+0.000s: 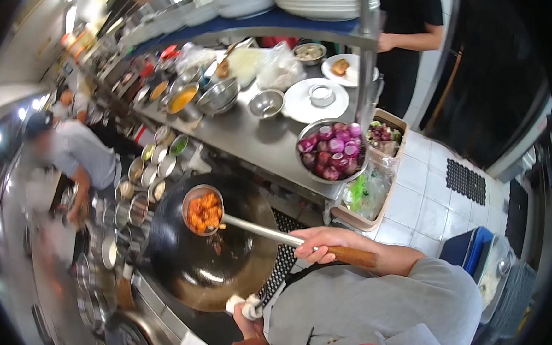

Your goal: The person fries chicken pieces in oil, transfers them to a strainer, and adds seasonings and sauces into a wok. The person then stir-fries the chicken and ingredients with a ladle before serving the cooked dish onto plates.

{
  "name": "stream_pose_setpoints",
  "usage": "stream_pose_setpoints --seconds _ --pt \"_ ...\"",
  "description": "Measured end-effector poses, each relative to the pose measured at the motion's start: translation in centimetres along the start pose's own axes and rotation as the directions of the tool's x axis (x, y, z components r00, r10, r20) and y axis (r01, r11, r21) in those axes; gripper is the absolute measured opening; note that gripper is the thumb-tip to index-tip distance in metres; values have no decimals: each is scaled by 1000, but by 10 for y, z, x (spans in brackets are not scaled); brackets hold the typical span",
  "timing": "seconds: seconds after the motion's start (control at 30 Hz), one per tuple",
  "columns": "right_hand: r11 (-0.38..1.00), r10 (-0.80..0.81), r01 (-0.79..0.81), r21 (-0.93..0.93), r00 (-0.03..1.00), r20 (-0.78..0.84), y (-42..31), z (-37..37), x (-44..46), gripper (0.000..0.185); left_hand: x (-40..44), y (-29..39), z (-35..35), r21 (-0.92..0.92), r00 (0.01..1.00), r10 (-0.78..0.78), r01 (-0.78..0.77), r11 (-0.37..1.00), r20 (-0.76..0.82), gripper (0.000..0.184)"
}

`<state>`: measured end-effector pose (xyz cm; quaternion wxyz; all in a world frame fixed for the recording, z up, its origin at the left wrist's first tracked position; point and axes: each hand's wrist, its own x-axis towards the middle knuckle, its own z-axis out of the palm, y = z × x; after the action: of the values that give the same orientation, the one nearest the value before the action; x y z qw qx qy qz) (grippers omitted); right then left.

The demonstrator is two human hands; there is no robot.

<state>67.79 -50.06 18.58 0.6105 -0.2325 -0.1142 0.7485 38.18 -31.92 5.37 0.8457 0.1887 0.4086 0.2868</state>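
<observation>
My right hand [318, 244] is wrapped round the handle of a long ladle [260, 229]. Its bowl is over the wok and holds orange-red food pieces [204, 212]. The large dark wok [213, 281] has a wet, shiny inside with a few small bits in it. At the wok's near rim, my left hand [248, 321] is closed on a folded white cloth [251, 307]; whether it also grips the wok's handle is hidden.
A steel counter [248, 136] across from me bears a colander of red onions [331, 150], plates and bowls. Metal containers [155, 167] crowd the wok's left side. A co-worker [88, 149] stands at far left, another person [407, 38] behind the counter.
</observation>
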Motion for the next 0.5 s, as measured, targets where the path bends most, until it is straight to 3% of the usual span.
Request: stream_pose_setpoints --seconds 0.17,0.3,0.5 --pt "996 7 -17 -84 994 -113 -5 2 3 38 -4 0 -5 14 999 -5 4 1000 39 20" --pt "974 -71 25 -227 978 -197 -3 9 3 58 -16 5 15 84 998 27 -32 996 65 19" --pt "981 -45 10 -194 983 -175 -4 1 -5 58 -6 9 21 78 997 -12 6 997 82 22"
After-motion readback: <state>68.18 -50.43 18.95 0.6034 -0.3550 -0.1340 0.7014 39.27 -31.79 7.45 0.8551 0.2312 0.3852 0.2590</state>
